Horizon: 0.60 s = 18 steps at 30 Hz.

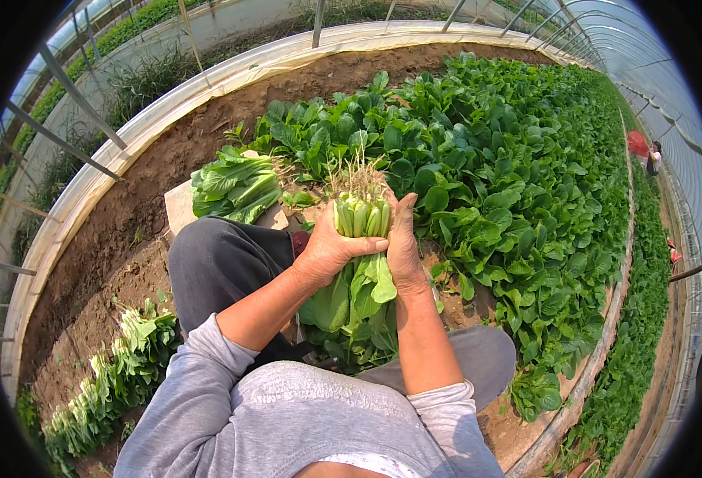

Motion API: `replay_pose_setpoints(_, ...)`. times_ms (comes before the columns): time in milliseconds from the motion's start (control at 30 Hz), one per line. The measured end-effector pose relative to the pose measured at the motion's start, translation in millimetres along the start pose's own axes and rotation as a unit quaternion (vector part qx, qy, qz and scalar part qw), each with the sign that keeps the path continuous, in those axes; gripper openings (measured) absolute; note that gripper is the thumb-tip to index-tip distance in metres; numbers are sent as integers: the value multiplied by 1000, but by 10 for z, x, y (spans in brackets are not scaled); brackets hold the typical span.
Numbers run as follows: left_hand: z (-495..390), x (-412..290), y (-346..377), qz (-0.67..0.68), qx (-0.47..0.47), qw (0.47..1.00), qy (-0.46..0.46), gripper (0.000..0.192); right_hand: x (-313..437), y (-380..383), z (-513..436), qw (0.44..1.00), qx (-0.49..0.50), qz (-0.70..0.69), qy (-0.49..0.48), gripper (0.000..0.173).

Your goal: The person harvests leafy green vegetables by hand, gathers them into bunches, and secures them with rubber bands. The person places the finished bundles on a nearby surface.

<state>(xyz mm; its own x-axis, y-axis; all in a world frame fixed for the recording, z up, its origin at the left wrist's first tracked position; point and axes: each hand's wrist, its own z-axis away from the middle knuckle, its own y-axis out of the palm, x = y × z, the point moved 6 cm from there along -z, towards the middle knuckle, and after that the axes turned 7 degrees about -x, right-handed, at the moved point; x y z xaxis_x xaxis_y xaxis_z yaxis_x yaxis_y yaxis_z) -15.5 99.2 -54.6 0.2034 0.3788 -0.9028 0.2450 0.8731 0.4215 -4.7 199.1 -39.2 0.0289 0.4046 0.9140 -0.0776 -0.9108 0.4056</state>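
Observation:
A bunch of leafy greens (360, 218) is held upside down before me, its pale stems and brown roots pointing up and away, its leaves hanging toward my lap. My left hand (331, 244) grips the stems from the left side, thumb laid across them. Against the right side of the same bunch rests my right hand (404, 245), its fingers partly hidden behind the roots. Another bunch of greens with roots (237, 185) lies on a flat pale board (179, 206) beyond my left knee. More cut leaves lie below the held bunch, between my legs.
Rows of growing greens (506, 173) fill the ground ahead and to the right. Rootless bunches (112, 364) lie in a line on the soil at lower left. A plastic-film wall (165, 98) with metal poles curves along the left. A person (654, 158) is far off at right.

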Motion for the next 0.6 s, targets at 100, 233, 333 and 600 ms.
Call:
replay_pose_setpoints(100, -14, 21, -65, -4, -42, 999, 2, 66, -72, -89, -56, 999, 32, 28, 20, 92)
replay_pose_setpoints(233, -19, -45, -110, 36, -32, 999, -23, 54, 34, -159, -57, 988, 19, 155, -3, 97)
replay_pose_setpoints(333, -5, -93, -154, 114, -51, 991, -47, 40, 36, -85, -56, 939, 63, 333, -57, 101)
replay_pose_setpoints(600, -250, -232, -110, 81, -11, 996, -35, 52, 28, 85, -72, 899, 19, 398, -179, 98)
